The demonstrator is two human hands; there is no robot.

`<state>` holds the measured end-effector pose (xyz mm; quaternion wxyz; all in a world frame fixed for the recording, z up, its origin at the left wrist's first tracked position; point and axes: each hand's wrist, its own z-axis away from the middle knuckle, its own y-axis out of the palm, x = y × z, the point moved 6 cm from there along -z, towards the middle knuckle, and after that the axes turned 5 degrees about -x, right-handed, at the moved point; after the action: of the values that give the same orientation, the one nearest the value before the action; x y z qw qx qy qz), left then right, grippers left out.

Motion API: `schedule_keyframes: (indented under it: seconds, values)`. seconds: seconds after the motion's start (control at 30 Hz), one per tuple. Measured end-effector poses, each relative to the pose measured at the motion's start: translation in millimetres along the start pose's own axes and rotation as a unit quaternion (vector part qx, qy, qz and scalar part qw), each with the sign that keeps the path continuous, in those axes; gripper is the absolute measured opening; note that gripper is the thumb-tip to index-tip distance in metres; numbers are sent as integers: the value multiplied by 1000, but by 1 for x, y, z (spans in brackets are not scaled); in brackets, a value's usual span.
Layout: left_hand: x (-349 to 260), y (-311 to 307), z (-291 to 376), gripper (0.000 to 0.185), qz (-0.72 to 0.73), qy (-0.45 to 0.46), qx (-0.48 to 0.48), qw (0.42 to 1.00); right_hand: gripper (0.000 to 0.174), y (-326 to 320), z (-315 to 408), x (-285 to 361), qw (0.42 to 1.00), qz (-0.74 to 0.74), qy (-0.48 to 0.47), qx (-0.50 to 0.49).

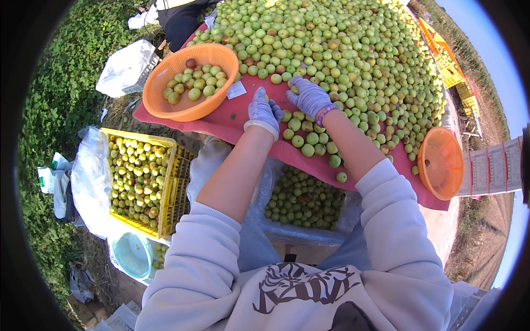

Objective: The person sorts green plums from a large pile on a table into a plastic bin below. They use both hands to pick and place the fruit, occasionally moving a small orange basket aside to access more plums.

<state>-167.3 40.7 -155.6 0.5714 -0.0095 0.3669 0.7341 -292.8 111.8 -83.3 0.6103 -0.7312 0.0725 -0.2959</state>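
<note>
Both hands wear thin grey-lilac knit gloves, over a table covered in red cloth (232, 115). My left hand (265, 109) is curled around a small green fruit that looks like a jujube (267, 98), mostly hidden by the fingers. Just right of it, my right hand (308, 96) pinches a yellowish jujube (295, 89) at the edge of a large heap of green jujubes (331, 45). Some of the heaped fruit is browned. A smaller group of jujubes (307, 138) lies on the cloth below my right hand. An orange plastic basket (151, 97) with several jujubes stands to the left.
A yellow crate (169, 182) full of jujubes stands at left, beside a pale blue basket (131, 255). Between my knees is a plastic-lined container (298, 232) of jujubes. Another orange basket (441, 163) sits at the table's right edge. A person's dark-clothed leg (179, 25) shows at top left.
</note>
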Motion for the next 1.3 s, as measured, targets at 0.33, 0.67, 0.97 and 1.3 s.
schedule_keyframes:
  seconds: [0.33,0.67,0.97,1.3]
  values:
    - [18,5,13,33,-32,-71,31,996,48,-79,61,-173,969,71,230,-56]
    - [32,9,3,32,-62,-87,59,993,44,-69,66,-161,982,42,178,-46]
    - [34,13,7,33,-86,-83,86,989,55,-80,1,-178,976,54,200,-67]
    - [37,13,9,33,-84,-92,79,989,62,-67,23,-119,968,86,102,211]
